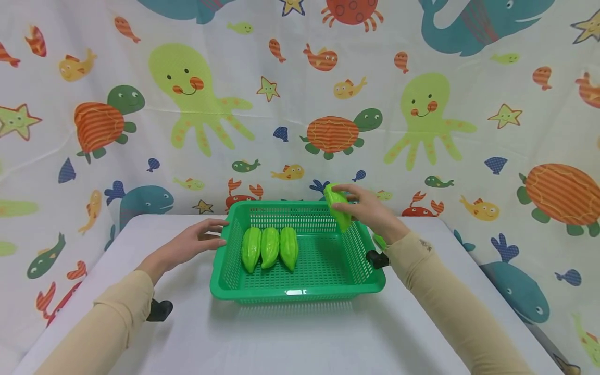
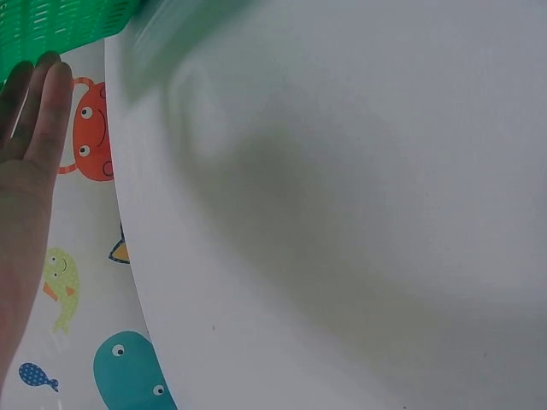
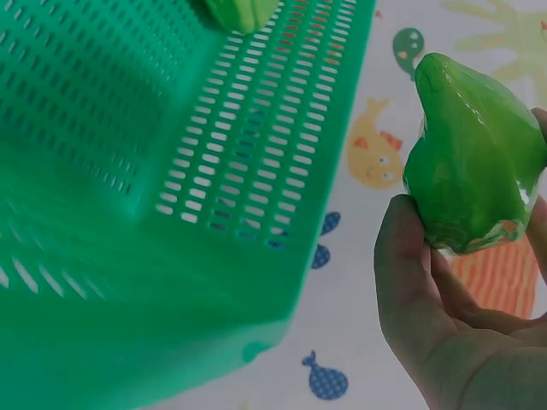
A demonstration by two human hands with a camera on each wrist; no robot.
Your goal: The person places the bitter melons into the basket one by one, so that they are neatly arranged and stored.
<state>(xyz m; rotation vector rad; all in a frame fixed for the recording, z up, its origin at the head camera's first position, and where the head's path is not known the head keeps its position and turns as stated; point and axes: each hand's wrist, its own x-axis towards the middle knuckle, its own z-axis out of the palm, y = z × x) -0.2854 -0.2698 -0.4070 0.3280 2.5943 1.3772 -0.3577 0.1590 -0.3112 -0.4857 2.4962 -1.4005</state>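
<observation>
A green plastic basket (image 1: 300, 294) with slotted walls stands on the white table. Inside, on its left half, three glossy green ridged vegetables (image 1: 270, 248) lie side by side, tapering towards me. My right hand (image 1: 370, 211) pinches another such vegetable (image 1: 336, 204) between thumb and fingers, held tilted above the basket's far right corner. In the right wrist view this held vegetable (image 3: 474, 154) shows smooth, shiny, lobed skin. My left hand (image 1: 199, 240) is at the basket's left rim, fingers extended, fingertips right against it; the left wrist view shows these fingers (image 2: 51, 102) fairly straight.
One more green piece (image 1: 379, 241) lies outside the basket's right wall, mostly hidden by my right wrist. A white curtain (image 1: 281, 78) printed with sea animals hangs right behind the table's far edge. White tabletop (image 1: 300, 344) extends in front of the basket.
</observation>
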